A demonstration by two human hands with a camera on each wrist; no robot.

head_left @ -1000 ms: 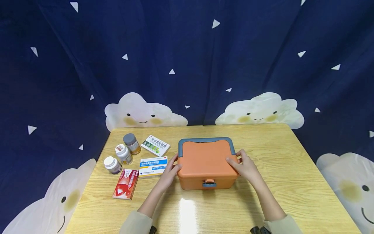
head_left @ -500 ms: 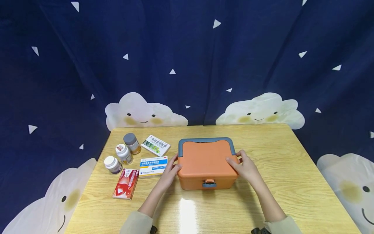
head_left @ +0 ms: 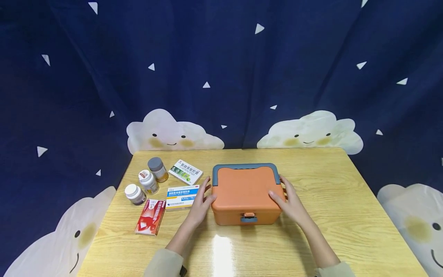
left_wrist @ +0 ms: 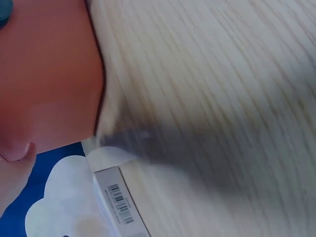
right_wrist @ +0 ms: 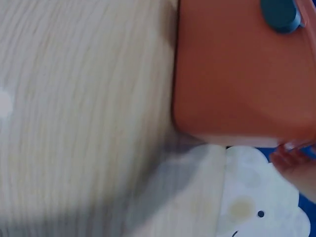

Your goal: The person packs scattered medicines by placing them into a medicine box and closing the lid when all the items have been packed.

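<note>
An orange storage box [head_left: 247, 188] with a blue-grey handle [head_left: 242, 166] stands on the table, lid down. Its front latch [head_left: 248, 217] is orange and blue-grey. My left hand [head_left: 200, 207] lies against the box's left side, thumb on the lid's edge and fingers extended back along the side. On the right, my right hand [head_left: 293, 204] touches the box with its thumb over the lid and its fingers spread along the side. In the right wrist view the fingertips [right_wrist: 289, 155] are right at the lid's edge; the left wrist view shows the left thumb [left_wrist: 27, 153] at the box.
Left of the box lie a blue-and-white medicine box [head_left: 181, 198], a green-and-white one [head_left: 185, 172] and a red one [head_left: 150, 217]. Three pill bottles stand beside them: grey-capped [head_left: 157, 169], white with a label on its cap [head_left: 148, 181], and plain white-capped [head_left: 135, 194].
The fingers of both hands have straightened and spread along the box's sides. The box stays in place on the table; the head view has shifted slightly.
</note>
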